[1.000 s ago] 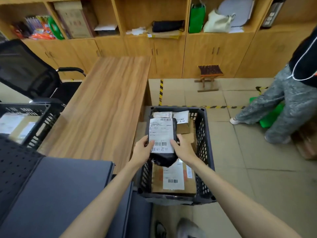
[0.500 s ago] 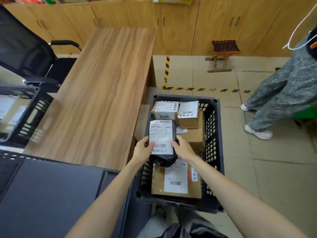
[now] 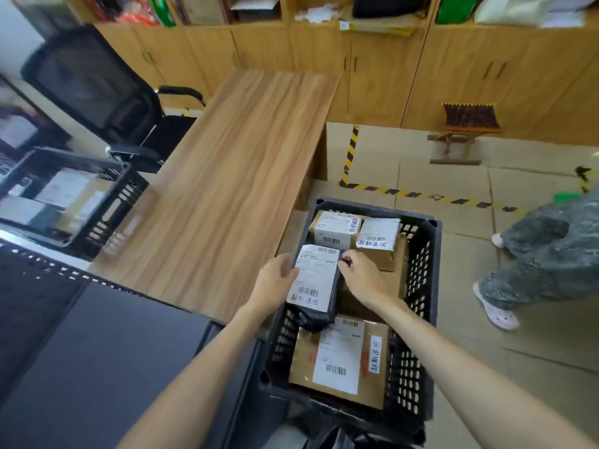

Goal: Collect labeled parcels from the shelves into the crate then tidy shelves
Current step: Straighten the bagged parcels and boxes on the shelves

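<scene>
Sitting between both hands, the black parcel (image 3: 316,281) (white label up) lies over the crate (image 3: 421,286); left hand (image 3: 272,281) at nine o'clock, right hand (image 3: 361,277) at three, both gripping its edges.

1. Wooden desk (image 3: 240,176): long bare top, just left of and beyond the hands.
2. Black mesh office chair (image 3: 107,92): at the desk's far left side, well away from the hands.
3. Dark grey surface (image 3: 97,358): near left, below the left forearm.
4. Small wooden stool (image 3: 463,134): on the floor, far ahead and right of the hands, before the cabinet doors.
5. Yellow-black floor tape (image 3: 351,153): beyond the hands, running right along the tiles.
6. Another person's legs (image 3: 544,254): grey patterned trousers, pale shoes, far right.
</scene>
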Demonstrator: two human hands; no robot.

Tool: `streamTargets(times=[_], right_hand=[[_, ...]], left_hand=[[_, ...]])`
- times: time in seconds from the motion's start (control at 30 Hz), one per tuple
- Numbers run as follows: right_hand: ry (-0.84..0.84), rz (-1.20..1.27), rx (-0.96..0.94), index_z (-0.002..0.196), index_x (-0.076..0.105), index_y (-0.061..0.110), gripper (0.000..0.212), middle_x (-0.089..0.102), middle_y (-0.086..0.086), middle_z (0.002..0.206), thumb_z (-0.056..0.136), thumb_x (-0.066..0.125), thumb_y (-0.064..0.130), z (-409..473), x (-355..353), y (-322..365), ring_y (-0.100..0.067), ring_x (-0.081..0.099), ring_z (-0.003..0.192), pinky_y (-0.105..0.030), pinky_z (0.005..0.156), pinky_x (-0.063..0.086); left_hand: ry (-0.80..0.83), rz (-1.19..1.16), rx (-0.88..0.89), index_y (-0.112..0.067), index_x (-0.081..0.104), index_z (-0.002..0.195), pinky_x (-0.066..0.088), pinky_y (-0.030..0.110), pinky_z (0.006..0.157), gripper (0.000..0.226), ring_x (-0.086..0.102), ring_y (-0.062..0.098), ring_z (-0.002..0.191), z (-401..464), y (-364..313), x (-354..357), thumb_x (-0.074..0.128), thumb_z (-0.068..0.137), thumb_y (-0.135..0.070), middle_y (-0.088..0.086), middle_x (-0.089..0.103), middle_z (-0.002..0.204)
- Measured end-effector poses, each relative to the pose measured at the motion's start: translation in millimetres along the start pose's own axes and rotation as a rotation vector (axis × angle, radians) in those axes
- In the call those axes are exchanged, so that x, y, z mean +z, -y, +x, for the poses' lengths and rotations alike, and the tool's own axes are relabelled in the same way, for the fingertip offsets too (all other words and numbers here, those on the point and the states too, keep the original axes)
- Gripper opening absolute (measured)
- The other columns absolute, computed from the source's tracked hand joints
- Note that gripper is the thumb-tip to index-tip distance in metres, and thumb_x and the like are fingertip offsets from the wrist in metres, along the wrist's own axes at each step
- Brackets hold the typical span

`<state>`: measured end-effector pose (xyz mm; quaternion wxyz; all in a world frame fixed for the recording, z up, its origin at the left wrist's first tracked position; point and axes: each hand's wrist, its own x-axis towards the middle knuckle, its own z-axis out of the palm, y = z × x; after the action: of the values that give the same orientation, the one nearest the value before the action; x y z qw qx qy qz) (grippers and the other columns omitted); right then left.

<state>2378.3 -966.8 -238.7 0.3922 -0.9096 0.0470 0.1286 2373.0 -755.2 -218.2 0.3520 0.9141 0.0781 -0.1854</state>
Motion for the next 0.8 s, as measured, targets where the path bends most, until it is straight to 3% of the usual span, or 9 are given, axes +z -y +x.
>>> streamTargets(times=[0.03, 0.3, 0.43, 0.53, 0.8], right_hand=[[0.000, -0.072, -0.062, 0.113, 0.059, 0.016, 0.026, 0.061, 0.000, 0.111, 0.102, 0.044, 0.034, 2, -7, 10, -0.015, 0.055, 0.097, -0.036, 0.084, 0.048], [0.001, -0.462, -0.598, 0.113, 0.061, 0.012, 0.033, 0.061, -0.008, 0.115, 0.103, 0.037, 0.033, 8, -36, 153, -0.028, 0.054, 0.106, -0.042, 0.087, 0.047], [-0.020, -0.534, -0.850, 0.120, 0.060, 0.011, 0.037, 0.060, -0.008, 0.124, 0.103, 0.037, 0.035, -29, -8, 234, -0.028, 0.055, 0.114, -0.040, 0.096, 0.045], [-0.002, -0.599, -1.040, 0.113, 0.063, 0.013, 0.039, 0.063, -0.006, 0.119, 0.102, 0.038, 0.040, -68, 27, 285, -0.027, 0.056, 0.113, -0.039, 0.094, 0.043], [0.193, -0.622, -1.323, 0.123, 0.057, 0.013, 0.038, 0.058, -0.012, 0.124, 0.102, 0.039, 0.039, -228, 125, 369, -0.034, 0.053, 0.117, -0.040, 0.090, 0.042]], left_hand=[[-0.019, 0.053, 0.036, -0.008, 0.059, 0.130, 0.046, 0.038, 0.102, 0.043, 0.058, 0.028, 0.121, -3, -6, -9, 0.058, 0.097, -0.036, 0.012, 0.063, 0.129], [-0.302, 0.494, 0.192, -0.021, 0.054, 0.139, 0.043, 0.038, 0.102, 0.041, 0.049, 0.026, 0.129, -62, -30, -116, 0.040, 0.106, -0.040, 0.002, 0.055, 0.138], [-0.521, 0.564, 0.088, -0.021, 0.058, 0.135, 0.046, 0.040, 0.098, 0.040, 0.052, 0.025, 0.127, -132, 0, -172, 0.041, 0.105, -0.042, 0.002, 0.058, 0.134], [-0.626, 0.547, -0.065, -0.017, 0.062, 0.129, 0.042, 0.038, 0.099, 0.041, 0.052, 0.025, 0.125, -204, 39, -205, 0.042, 0.104, -0.042, 0.003, 0.060, 0.132], [-0.815, 0.425, -0.492, -0.015, 0.050, 0.144, 0.037, 0.038, 0.108, 0.054, 0.046, 0.025, 0.135, -431, 141, -218, 0.038, 0.104, -0.050, 0.004, 0.050, 0.148]])
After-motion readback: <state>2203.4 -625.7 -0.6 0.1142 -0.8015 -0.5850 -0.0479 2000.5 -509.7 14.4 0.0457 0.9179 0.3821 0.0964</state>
